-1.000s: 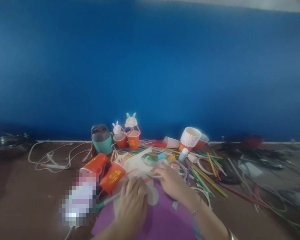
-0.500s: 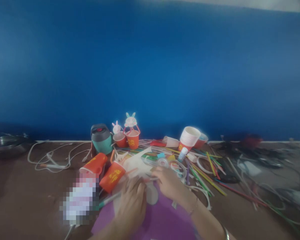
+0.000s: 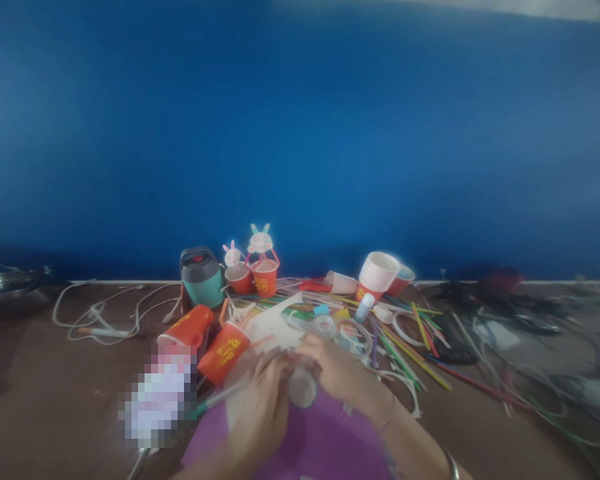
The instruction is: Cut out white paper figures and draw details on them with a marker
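Observation:
My left hand (image 3: 265,397) and my right hand (image 3: 329,365) meet at the front of the table, fingers bent and fingertips almost touching. Both seem closed on something small between them, blurred and mostly covered by the fingers. Just below the fingertips shows a pale round thing (image 3: 303,389), whose kind I cannot make out. Beneath the hands spreads a purple surface (image 3: 325,440). Beyond them lies a crumpled white sheet (image 3: 273,330). Left of my left hand, an orange paper cup (image 3: 224,353) with yellow lettering lies tipped over.
Another orange cup (image 3: 187,325) lies behind it. A teal and grey jug (image 3: 203,283) and rabbit figures in cups (image 3: 265,279) stand by the blue wall. Stacked paper cups (image 3: 377,273), tape rolls (image 3: 325,325) and colourful sticks (image 3: 415,357) spread rightward. White cables (image 3: 100,320) lie left.
My hands have drawn closer together, the left fingers curling in toward the right ones. The small thing between the fingertips is more covered now. The rest stays in place.

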Demonstrator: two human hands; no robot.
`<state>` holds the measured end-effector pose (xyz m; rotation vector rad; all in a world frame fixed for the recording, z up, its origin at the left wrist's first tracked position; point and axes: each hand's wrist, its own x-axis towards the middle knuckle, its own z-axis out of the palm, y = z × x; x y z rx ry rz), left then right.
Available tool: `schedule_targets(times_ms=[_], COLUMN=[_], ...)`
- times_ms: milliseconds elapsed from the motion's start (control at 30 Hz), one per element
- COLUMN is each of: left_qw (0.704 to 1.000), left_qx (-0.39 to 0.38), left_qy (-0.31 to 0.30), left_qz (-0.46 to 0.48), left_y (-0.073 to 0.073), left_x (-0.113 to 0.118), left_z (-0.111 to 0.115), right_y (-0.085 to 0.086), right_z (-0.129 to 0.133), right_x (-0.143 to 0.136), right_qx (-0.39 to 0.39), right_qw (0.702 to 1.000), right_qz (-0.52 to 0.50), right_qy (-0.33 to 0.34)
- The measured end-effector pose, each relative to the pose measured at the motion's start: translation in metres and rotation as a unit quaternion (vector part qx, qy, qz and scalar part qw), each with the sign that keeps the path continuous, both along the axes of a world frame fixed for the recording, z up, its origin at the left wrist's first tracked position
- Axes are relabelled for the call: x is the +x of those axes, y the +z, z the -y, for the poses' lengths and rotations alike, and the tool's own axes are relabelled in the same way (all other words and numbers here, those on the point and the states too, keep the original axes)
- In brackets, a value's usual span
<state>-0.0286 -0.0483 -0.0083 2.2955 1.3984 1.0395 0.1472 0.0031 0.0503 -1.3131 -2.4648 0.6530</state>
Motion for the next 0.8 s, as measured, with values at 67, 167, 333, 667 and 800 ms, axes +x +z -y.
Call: schedule_targets(times_ms=[67, 167, 333, 667, 800], left_qw=[0.999, 0.996, 0.989, 0.992, 0.989], left_qx=[-0.01, -0.019, -0.024, -0.002, -0.013], left_qy=[0.0, -0.008, -0.029, 0.059, 0.055], left_qz=[0.04, 0.089, 0.141, 0.112, 0.134], left_y=[-0.002, -0.001, 0.004, -0.004, 0.009], left_x=[-0.001, -0.003, -0.005, -0.005, -0.002], left_z=[-0.001, 0.0, 0.001, -0.004, -0.005], right_y=[0.0, 0.0, 0.002, -0.017, -0.026], right_z=[-0.001, -0.003, -0.003, -0.001, 0.0], right_x=[0.001, 0.002, 0.0, -0.013, -0.021], right_qx=[-0.002, 0.009, 0.033, 0.03, 0.054], right_qw=[0.999, 0.996, 0.988, 0.995, 0.995], right_qz=[-0.037, -0.093, -0.151, -0.058, 0.016], right_qy=[0.011, 0.007, -0.012, -0.075, -0.079])
